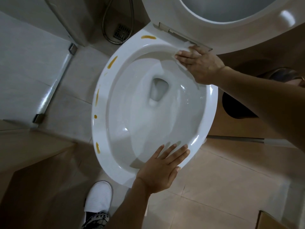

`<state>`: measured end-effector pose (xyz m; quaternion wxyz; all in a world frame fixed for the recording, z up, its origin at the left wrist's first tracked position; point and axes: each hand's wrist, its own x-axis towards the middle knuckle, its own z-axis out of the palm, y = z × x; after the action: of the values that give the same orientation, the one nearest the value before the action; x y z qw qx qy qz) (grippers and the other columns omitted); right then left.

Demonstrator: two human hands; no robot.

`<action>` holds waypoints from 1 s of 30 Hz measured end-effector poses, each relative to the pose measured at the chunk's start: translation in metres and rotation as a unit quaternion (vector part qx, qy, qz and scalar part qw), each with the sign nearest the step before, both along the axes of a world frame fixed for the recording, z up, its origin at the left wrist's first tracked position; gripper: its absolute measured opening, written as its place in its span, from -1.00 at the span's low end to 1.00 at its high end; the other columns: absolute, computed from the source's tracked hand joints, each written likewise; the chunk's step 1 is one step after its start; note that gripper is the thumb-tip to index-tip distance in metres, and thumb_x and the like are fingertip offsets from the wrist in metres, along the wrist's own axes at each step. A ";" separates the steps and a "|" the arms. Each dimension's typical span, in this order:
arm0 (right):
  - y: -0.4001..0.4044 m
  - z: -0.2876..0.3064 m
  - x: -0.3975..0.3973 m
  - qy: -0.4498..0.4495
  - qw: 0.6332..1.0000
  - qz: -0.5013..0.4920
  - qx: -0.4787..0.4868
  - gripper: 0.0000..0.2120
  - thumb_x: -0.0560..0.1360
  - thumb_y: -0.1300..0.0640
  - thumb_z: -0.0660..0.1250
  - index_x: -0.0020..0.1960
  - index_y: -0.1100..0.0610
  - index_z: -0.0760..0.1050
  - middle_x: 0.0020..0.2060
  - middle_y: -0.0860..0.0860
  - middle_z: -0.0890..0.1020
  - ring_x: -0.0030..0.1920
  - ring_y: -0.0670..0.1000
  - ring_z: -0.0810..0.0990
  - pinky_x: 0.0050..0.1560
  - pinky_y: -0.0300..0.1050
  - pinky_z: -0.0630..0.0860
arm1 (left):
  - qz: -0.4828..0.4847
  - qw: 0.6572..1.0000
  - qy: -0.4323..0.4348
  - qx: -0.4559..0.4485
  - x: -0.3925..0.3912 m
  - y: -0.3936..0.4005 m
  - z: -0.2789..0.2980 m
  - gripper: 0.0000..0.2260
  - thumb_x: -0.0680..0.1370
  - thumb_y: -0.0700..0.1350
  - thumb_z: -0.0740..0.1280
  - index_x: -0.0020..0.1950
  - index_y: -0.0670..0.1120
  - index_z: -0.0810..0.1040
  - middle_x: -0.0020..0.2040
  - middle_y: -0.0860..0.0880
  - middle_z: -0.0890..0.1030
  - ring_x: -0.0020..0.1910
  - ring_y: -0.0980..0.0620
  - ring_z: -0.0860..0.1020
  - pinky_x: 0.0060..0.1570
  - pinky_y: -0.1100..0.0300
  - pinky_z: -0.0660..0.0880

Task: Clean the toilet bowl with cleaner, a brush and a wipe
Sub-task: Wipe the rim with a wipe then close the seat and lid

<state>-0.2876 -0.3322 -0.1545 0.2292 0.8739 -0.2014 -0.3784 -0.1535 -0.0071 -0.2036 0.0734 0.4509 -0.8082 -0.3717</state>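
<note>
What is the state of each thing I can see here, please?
White ceramic toilet bowl rim: orange-brown streaks on far side.
White oval seat: raised.
White wipe: pressed flat on rim.
Right hand: flat on wipe.
Left hand: open, resting on near rim.
Square floor drain: hose looped beside it.

White toilet bowl point(206, 113) with orange-yellow streaks point(112, 62), white wipe point(183, 51), white shoe point(98, 195), seemingly beige floor tiles point(222, 179)

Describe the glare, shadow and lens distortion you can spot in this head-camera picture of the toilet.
Head view: bright glare spots on the wet toilet bowl rim and raised seat; the left hand casts a soft shadow into the bowl; floor corners fall dark; wide-angle lens bends the wall edges; the wipe looks slightly blurred.
</note>
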 end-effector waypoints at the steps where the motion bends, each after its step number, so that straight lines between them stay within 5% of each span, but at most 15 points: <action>1: 0.005 0.002 -0.007 0.009 1.000 -0.011 0.000 -0.37 0.59 0.02 -0.03 0.56 0.13 -0.22 0.54 0.02 -0.26 0.53 0.00 -0.31 0.50 0.08 -0.23 | 0.001 1.000 0.001 0.003 0.000 0.000 0.000 -0.50 0.65 0.02 -0.03 0.57 0.07 -0.09 0.57 0.11 -0.11 0.54 0.05 -0.09 0.47 -0.03 -0.02; 7: 0.049 0.007 -0.045 -0.048 0.992 -0.115 0.038 -0.44 0.61 0.04 -0.02 0.56 0.17 0.00 0.56 0.06 -0.07 0.55 0.01 -0.20 0.49 0.08 -0.25 | 0.006 1.000 0.001 -0.004 -0.001 0.000 0.002 -0.52 0.65 0.03 -0.06 0.57 0.07 -0.08 0.57 0.11 -0.05 0.54 0.06 -0.05 0.47 -0.02 0.00; 12: 0.088 -0.005 -0.065 -0.215 0.963 -0.152 0.055 -0.61 0.50 0.16 0.19 0.27 0.28 0.53 0.33 0.16 0.49 0.43 0.11 0.36 0.42 0.22 0.19 | 0.015 1.000 0.010 -0.007 -0.001 0.001 0.002 -0.52 0.65 0.00 -0.02 0.57 0.06 -0.01 0.56 0.12 0.01 0.54 0.07 0.01 0.47 -0.04 0.11; 16: 0.128 -0.005 -0.074 -0.279 0.941 -0.158 0.108 -0.57 0.53 0.09 0.04 0.11 0.27 0.62 0.11 0.16 0.63 0.26 0.18 0.53 0.33 0.24 0.32 | 0.012 1.000 0.003 -0.011 0.000 0.002 0.001 -0.54 0.66 0.01 -0.03 0.57 0.05 -0.01 0.57 0.11 0.00 0.54 0.08 -0.01 0.47 -0.04 0.12; 21: 0.152 -0.003 -0.085 -0.266 0.932 -0.174 0.173 -0.52 0.57 0.01 -0.01 0.27 0.19 0.54 0.25 0.11 0.57 0.36 0.12 0.45 0.43 0.17 0.16 | 0.006 1.000 -0.008 -0.014 -0.001 0.001 0.001 -0.53 0.66 0.02 -0.06 0.57 0.06 -0.05 0.57 0.11 -0.03 0.54 0.08 -0.04 0.47 -0.04 0.10; 26: 0.117 -0.002 -0.102 -0.268 0.917 -0.237 0.178 -0.45 0.61 -0.02 -0.19 0.57 0.09 0.04 0.54 0.03 0.09 0.54 0.04 0.07 0.51 0.09 -0.01 | 0.008 1.000 -0.009 -0.018 -0.001 0.001 0.002 -0.54 0.66 0.02 -0.06 0.57 0.04 -0.02 0.57 0.10 0.00 0.54 0.08 -0.01 0.47 -0.04 0.11; 30: 0.125 -0.005 -0.100 -0.318 0.876 -0.298 0.208 -0.43 0.62 -0.11 -0.22 0.58 0.07 -0.07 0.55 -0.01 -0.02 0.55 0.02 -0.06 0.53 0.00 -0.07 | 0.006 1.000 -0.008 -0.011 -0.001 0.001 0.002 -0.54 0.66 0.02 -0.07 0.57 0.05 -0.03 0.57 0.10 0.00 0.54 0.07 -0.01 0.47 -0.04 0.11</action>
<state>-0.3877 -0.2071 -0.1592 -0.1576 0.8732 -0.4311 -0.1637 -0.1548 -0.0066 -0.2015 0.0742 0.4576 -0.8103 -0.3584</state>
